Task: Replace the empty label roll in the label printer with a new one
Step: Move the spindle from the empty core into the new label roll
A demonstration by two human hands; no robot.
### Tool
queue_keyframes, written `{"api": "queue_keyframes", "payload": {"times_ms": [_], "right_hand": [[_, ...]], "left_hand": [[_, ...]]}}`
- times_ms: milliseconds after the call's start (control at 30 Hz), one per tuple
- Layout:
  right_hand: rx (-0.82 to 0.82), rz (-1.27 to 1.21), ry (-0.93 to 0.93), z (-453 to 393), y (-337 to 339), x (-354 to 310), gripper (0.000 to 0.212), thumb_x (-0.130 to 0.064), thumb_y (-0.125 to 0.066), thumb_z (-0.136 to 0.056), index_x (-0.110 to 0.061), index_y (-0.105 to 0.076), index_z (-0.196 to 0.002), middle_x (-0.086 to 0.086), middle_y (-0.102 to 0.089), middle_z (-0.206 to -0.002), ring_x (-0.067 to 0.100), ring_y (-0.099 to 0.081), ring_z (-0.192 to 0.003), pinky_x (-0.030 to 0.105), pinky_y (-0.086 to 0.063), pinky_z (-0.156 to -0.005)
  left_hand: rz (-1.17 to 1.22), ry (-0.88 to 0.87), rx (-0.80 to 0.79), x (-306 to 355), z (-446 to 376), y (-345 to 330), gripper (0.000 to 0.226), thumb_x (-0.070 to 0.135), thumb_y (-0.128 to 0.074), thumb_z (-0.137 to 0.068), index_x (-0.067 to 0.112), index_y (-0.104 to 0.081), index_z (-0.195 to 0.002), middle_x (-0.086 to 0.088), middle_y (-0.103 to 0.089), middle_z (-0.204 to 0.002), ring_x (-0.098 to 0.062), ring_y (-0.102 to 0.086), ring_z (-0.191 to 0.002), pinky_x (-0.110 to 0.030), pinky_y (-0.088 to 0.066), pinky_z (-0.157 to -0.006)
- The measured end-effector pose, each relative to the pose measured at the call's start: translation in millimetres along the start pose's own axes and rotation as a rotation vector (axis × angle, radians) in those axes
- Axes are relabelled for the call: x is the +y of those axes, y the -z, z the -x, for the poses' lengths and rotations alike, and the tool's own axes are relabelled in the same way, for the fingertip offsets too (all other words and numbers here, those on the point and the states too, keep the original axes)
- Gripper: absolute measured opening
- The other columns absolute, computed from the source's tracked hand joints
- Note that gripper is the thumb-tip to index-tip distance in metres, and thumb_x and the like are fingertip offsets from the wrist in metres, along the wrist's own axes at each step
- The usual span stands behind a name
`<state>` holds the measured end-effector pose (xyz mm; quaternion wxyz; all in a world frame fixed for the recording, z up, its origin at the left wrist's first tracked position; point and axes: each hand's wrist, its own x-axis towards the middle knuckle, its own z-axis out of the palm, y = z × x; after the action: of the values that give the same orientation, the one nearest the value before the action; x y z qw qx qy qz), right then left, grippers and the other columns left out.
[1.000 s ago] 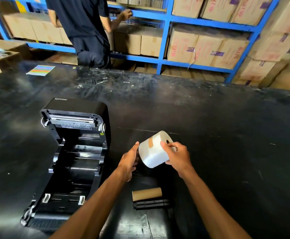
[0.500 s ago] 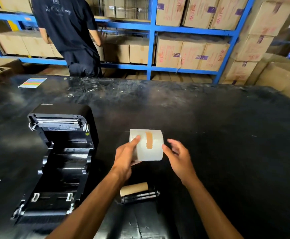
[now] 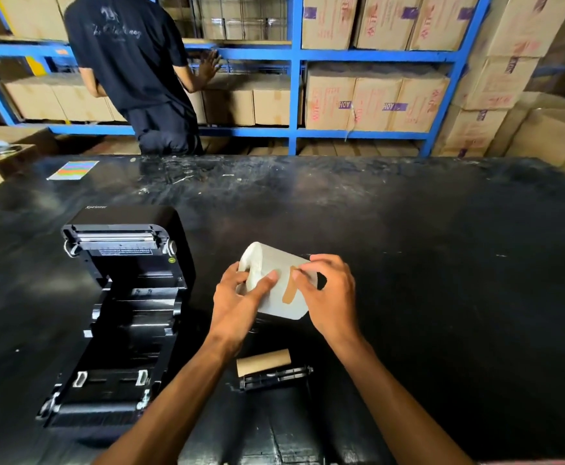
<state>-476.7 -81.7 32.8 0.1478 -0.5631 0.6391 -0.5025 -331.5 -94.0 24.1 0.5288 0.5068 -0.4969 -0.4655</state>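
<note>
A new white label roll (image 3: 282, 307), sealed with a strip of brown tape (image 3: 290, 292), is held above the black table (image 3: 442, 280). My left hand (image 3: 240, 297) grips its left end, thumb across the side. My right hand (image 3: 329, 293) holds the right end, its fingertips pinching the top of the tape strip. The black label printer (image 3: 120, 317) stands to the left with its lid open and its roll bay empty. An empty brown cardboard core (image 3: 263, 361) and a black spindle (image 3: 276, 377) lie on the table near me, below the roll.
A person in dark clothes (image 3: 133, 72) stands beyond the table's far edge at blue shelving (image 3: 296, 95) stacked with cardboard boxes. A striped colour sheet (image 3: 73, 170) lies at the far left of the table. More boxes are piled at the right (image 3: 522, 105).
The roll has turned in my hands, its left end now tilted toward me. My right hand has moved onto the roll and its fingertips have reached the tape strip.
</note>
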Motion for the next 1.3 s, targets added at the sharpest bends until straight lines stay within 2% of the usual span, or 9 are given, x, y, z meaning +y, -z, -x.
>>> {"api": "queue_keyframes", "payload": {"times_ms": [200,400,500,600,700,800,1000,1167,1300], "right_hand": [[-0.051,-0.002,0.008,7,-3,9,0.009,-0.015,-0.061,-0.085,-0.007,-0.065,-0.084,0.006,-0.06,-0.112,0.021,-0.051,-0.108,0.034,-0.041,-0.096],[0.115,-0.341,-0.168,28,16,38,0.005,-0.005,-0.062,-0.086,-0.003,-0.067,-0.084,0.006,-0.06,-0.111,0.017,-0.058,-0.105,0.025,-0.045,-0.092],[-0.028,-0.09,-0.357,38,26,83,0.017,-0.014,-0.064,-0.085,-0.013,-0.064,-0.067,0.008,-0.059,-0.116,0.024,-0.053,-0.114,0.037,-0.041,-0.1],[-0.236,0.172,-0.447,56,27,117,0.035,-0.02,-0.065,-0.082,-0.022,-0.057,-0.048,-0.002,-0.061,-0.102,0.021,-0.049,-0.112,0.034,-0.032,-0.101],[-0.33,0.297,-0.456,73,20,144,0.016,-0.033,-0.075,-0.072,-0.024,-0.062,-0.075,0.005,-0.046,-0.14,0.024,-0.03,-0.135,0.035,-0.022,-0.106],[-0.348,0.367,-0.419,84,15,160,0.038,-0.038,-0.08,-0.064,-0.023,-0.061,-0.094,0.006,-0.025,-0.155,0.026,-0.013,-0.144,0.042,-0.012,-0.112],[-0.346,0.4,-0.393,85,15,168,0.054,-0.047,-0.076,-0.067,-0.025,-0.057,-0.113,0.009,-0.021,-0.157,0.026,-0.009,-0.145,0.043,-0.008,-0.114],[-0.287,0.383,-0.193,82,4,147,0.039,-0.05,-0.068,-0.075,-0.019,-0.068,-0.099,0.008,-0.031,-0.153,0.026,-0.017,-0.143,0.042,-0.009,-0.113],[-0.426,0.48,-0.113,93,-15,131,0.068,-0.075,-0.038,-0.067,-0.02,-0.071,-0.09,0.006,-0.025,-0.157,0.023,-0.009,-0.146,0.038,0.002,-0.113]], "left_hand": [[-0.015,0.094,0.014,-10,2,-6,0.042,0.047,-0.079,-0.061,0.013,-0.072,-0.086,0.0,-0.067,-0.11,-0.021,-0.069,-0.092,-0.032,-0.056,-0.072],[0.155,0.384,0.092,-12,4,-7,0.031,0.034,-0.073,-0.078,0.004,-0.067,-0.079,-0.009,-0.071,-0.082,-0.023,-0.067,-0.073,-0.035,-0.057,-0.068],[0.167,0.387,0.111,-13,5,-1,0.024,0.032,-0.072,-0.08,0.009,-0.066,-0.077,-0.008,-0.068,-0.082,-0.021,-0.065,-0.074,-0.035,-0.056,-0.069],[0.228,0.419,0.106,-16,8,5,0.022,0.032,-0.07,-0.08,0.01,-0.068,-0.083,-0.008,-0.069,-0.089,-0.023,-0.065,-0.082,-0.038,-0.056,-0.071],[0.271,0.46,0.1,-23,12,12,0.03,0.034,-0.071,-0.079,0.009,-0.068,-0.096,-0.011,-0.071,-0.098,-0.026,-0.067,-0.091,-0.042,-0.056,-0.076],[0.282,0.468,0.094,-25,17,18,0.033,0.035,-0.071,-0.079,0.009,-0.067,-0.1,-0.011,-0.071,-0.1,-0.027,-0.067,-0.094,-0.044,-0.056,-0.079],[0.315,0.466,0.109,-23,22,25,0.02,0.031,-0.068,-0.082,0.014,-0.067,-0.091,-0.007,-0.071,-0.095,-0.023,-0.066,-0.091,-0.044,-0.057,-0.078],[0.332,0.467,0.134,-22,22,30,0.014,0.029,-0.066,-0.084,0.016,-0.065,-0.088,-0.004,-0.069,-0.09,-0.021,-0.065,-0.087,-0.047,-0.055,-0.082],[0.351,0.479,0.153,-25,22,35,0.013,0.029,-0.065,-0.085,0.016,-0.064,-0.087,-0.004,-0.066,-0.091,-0.022,-0.063,-0.087,-0.049,-0.054,-0.085]]}}
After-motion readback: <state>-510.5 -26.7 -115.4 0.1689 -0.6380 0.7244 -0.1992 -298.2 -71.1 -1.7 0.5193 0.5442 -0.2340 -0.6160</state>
